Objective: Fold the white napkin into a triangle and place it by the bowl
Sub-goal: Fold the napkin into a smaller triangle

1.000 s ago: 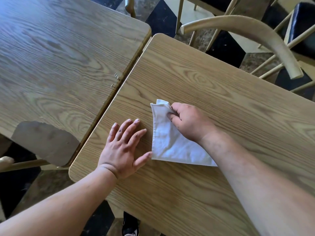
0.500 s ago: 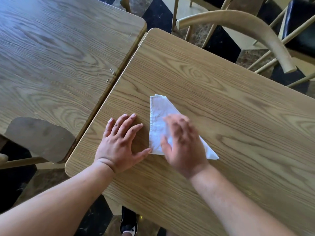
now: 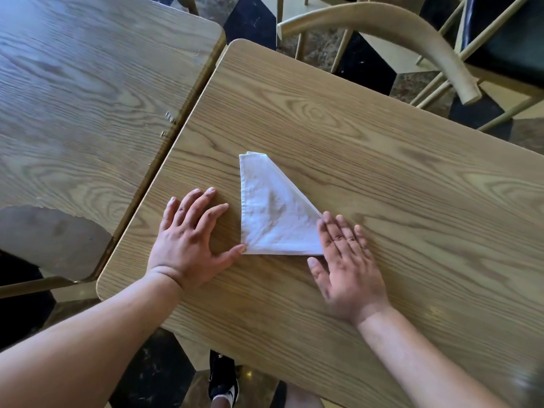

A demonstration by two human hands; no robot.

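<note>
The white napkin (image 3: 272, 214) lies flat on the wooden table (image 3: 382, 178), folded into a triangle with its narrow top pointing away from me. My left hand (image 3: 191, 242) rests flat on the table just left of it, fingers spread, the thumb tip touching the napkin's near left corner. My right hand (image 3: 344, 260) lies flat and open over the napkin's right corner, covering the tip. Neither hand holds anything. No bowl is in view.
A second wooden table (image 3: 88, 98) stands close on the left, with a narrow gap between the two. A curved wooden chair back (image 3: 397, 28) and chair legs stand beyond the far edge. My shoe (image 3: 223, 384) shows on the dark floor below.
My right hand let go of the napkin's top corner, slid down across the cloth and now rests on its right corner. The left hand has stayed put.
</note>
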